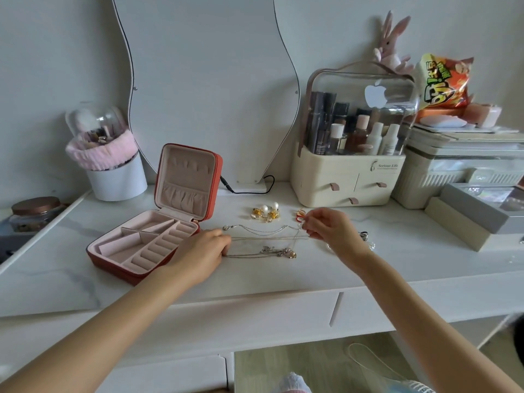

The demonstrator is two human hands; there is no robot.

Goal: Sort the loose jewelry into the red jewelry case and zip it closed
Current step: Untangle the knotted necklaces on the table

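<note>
The red jewelry case [99, 258] lies open at the left of the white vanity top, its pink lid upright and its compartments empty. Thin silver necklace chains [263, 234] stretch across the top between my hands. My left hand [202, 252] pinches the chains' left ends beside the case. My right hand [330, 226] pinches a chain's right end. Gold pearl earrings [266, 212] lie just behind the chains, and a small red and gold piece [300, 214] lies by my right fingertips. More silver jewelry [365, 239] shows behind my right wrist.
A cream cosmetics organiser [348, 177] stands at the back right, with grey boxes [467, 219] further right. A white brush pot [117, 180] and a wavy mirror [209, 89] stand at the back. A jar [35, 212] is at the far left.
</note>
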